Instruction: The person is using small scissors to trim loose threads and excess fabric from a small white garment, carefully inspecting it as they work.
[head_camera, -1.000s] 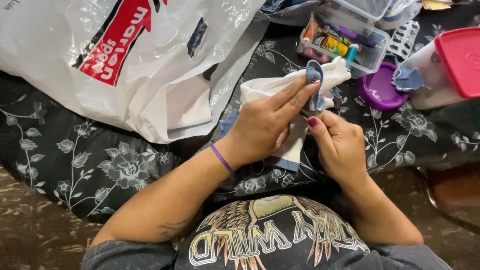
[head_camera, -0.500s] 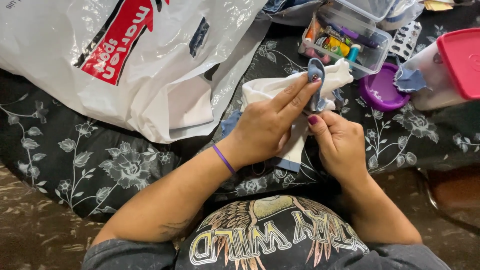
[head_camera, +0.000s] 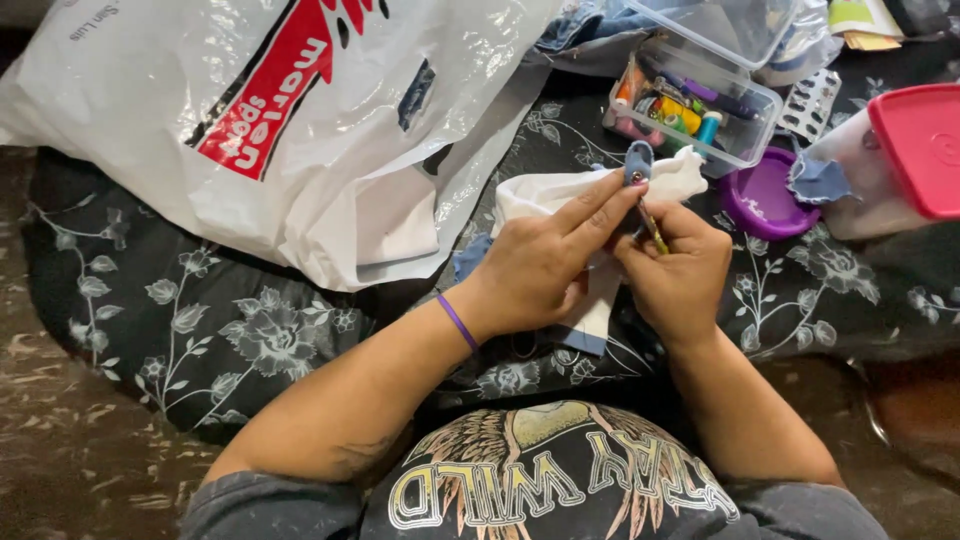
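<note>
It looked like a home, with someone sewing or crafting on a soft seat or bed rather than at a proper workbench. A dark cloth with a pale flower print (head_camera: 200, 320) served as the work surface, and a big white plastic shopping bag (head_camera: 300, 120) lay crumpled across it. Beside these stood a clear plastic box of coloured thread spools (head_camera: 690, 110), a round purple lid (head_camera: 765, 195) and a food tub with a pink lid (head_camera: 920, 150), all ordinary household goods.
</note>
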